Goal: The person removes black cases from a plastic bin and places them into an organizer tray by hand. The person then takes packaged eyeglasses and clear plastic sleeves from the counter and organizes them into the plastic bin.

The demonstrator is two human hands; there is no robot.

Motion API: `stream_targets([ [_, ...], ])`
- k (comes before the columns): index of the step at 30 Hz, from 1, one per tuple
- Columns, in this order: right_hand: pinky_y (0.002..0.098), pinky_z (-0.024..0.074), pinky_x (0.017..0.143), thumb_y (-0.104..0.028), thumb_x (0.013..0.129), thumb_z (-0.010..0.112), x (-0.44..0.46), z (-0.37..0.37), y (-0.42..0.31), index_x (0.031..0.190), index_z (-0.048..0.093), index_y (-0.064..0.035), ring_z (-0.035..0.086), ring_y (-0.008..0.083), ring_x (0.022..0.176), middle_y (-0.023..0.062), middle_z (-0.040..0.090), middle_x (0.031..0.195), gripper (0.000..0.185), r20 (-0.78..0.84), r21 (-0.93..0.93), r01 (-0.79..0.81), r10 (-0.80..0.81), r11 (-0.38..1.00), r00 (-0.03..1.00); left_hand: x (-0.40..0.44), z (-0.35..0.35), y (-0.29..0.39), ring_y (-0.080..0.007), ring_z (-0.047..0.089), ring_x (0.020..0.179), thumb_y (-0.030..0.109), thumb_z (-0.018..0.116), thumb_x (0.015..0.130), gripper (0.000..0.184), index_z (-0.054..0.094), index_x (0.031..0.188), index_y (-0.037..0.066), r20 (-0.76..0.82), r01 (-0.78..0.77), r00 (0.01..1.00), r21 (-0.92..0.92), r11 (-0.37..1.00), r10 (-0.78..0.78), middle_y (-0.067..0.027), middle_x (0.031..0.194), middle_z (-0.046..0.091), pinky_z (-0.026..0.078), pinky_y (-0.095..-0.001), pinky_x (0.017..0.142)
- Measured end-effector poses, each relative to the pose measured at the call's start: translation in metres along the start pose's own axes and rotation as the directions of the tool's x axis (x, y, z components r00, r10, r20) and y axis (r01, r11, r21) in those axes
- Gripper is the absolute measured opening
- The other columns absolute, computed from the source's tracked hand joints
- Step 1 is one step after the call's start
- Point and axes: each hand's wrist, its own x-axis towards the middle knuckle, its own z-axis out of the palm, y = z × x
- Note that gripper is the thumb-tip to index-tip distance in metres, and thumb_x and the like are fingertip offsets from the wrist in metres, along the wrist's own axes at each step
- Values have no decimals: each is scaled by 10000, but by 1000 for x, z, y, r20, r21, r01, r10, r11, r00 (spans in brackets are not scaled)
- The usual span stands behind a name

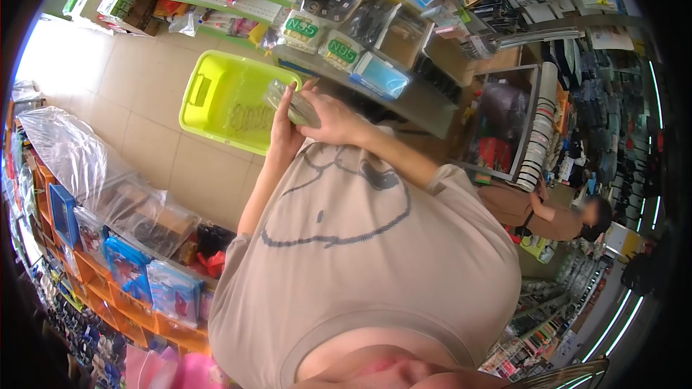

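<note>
One packet (303, 109), held up in front of the shirt (346, 245), sits between the left hand (283, 133) and the right hand (328, 119), and both grips are clasped on it! The left comes in from below, fingers long and nearly straight against the packet; the right reaches across from the side, curled round the other end. Part of each grip is hidden, so how hard they press I can't tell.

Now the angle: the packet's long axis slants from upper left to lower right, its clear far end pointing at the yellow-green basket (241, 83), its near end tucked toward the right palm. The basket lies just beyond, to the left, with pale loops (249, 117) in it. And the left hand is the nearer one, its fingers overlapping the basket's edge in this view. Is the packet over the rim or just beside it? From this angle, no telling.
</note>
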Motion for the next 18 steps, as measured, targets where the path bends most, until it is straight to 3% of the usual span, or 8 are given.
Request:
stream_targets([
  [2, 490, 451, 1053, -419, 817, 775, 5, -1, 7, 1422, 465, 13, 580, 437, 1190, 267, 603, 1204, 806, -28, -51, 41, -42, 998, 999, 9, 1, -1, -298, 452, 1395, 350, 624, 1013, 686, 279, 1537, 71, -21, -11, 1000, 64, 998, 12, -189, 1524, 454, 415, -418, 1146],
  [5, 483, 449, 1046, -477, 824, 778, 9, -12, 13, 1372, 524, -2, 582, 419, 1142, 211, 580, 1146, 768, -69, -110, 72, -80, 991, 994, 25, 5, -1, -292, 575, 1241, 287, 614, 1003, 457, 504, 1383, 59, -151, 23, 988, 17, 1000, -20, -164, 1333, 611, 472, -452, 1058],
  [7, 457, 482, 994, -507, 827, 781, 17, -22, 21, 1322, 572, -16, 599, 384, 1082, 175, 567, 1103, 728, -100, -93, 100, -109, 991, 989, 33, 11, 0, -278, 592, 1198, 266, 629, 986, 406, 546, 1324, 57, -150, 69, 986, -26, 997, -72, -143, 1308, 623, 482, -436, 1037],
  [9, 356, 491, 891, -428, 863, 783, 26, -37, 25, 1250, 625, -38, 595, 256, 997, 102, 583, 1059, 571, -159, 154, -10, 35, 988, 987, 41, 16, 3, -256, 616, 1143, 218, 658, 953, 342, 570, 1246, 65, -199, 36, 979, -23, 999, -40, -123, 1289, 630, 495, -409, 1021],
  [11, 255, 478, 769, -345, 920, 752, 42, -47, 51, 1171, 682, -64, 591, 115, 891, 17, 627, 979, 384, -202, 348, -93, 171, 933, 964, 51, 23, 6, -240, 609, 1155, 213, 650, 965, 415, 503, 1313, 39, -241, -28, 970, -69, 997, 11, -126, 1316, 626, 476, -420, 1066],
  [13, 230, 464, 689, -282, 972, 691, 58, -47, 106, 1094, 712, -58, 580, 77, 769, -6, 681, 929, 255, -305, 732, -29, 365, 681, 880, 61, 24, 10, -230, 593, 1182, 177, 644, 966, 443, 464, 1336, 14, -261, -105, 963, -110, 988, 73, -148, 1362, 593, 449, -432, 1118],
  [16, 250, 437, 526, -224, 910, 708, 69, -85, 188, 981, 691, -74, 563, 92, 630, 14, 629, 777, 167, -70, 957, -172, 758, 235, 648, 71, 16, 18, -238, 577, 1208, 165, 654, 959, 429, 468, 1317, 19, -248, -192, 957, -154, 969, 150, -159, 1422, 540, 424, -448, 1150],
  [18, 355, 506, 617, -259, 891, 700, 71, -89, 277, 1023, 631, -104, 607, 199, 717, 65, 647, 833, 214, 184, 980, -31, 835, -197, 519, 75, 18, 25, -249, 558, 1247, 159, 660, 954, 424, 474, 1318, 48, -295, -234, 939, -164, 958, 179, -172, 1460, 498, 401, -460, 1169],
])
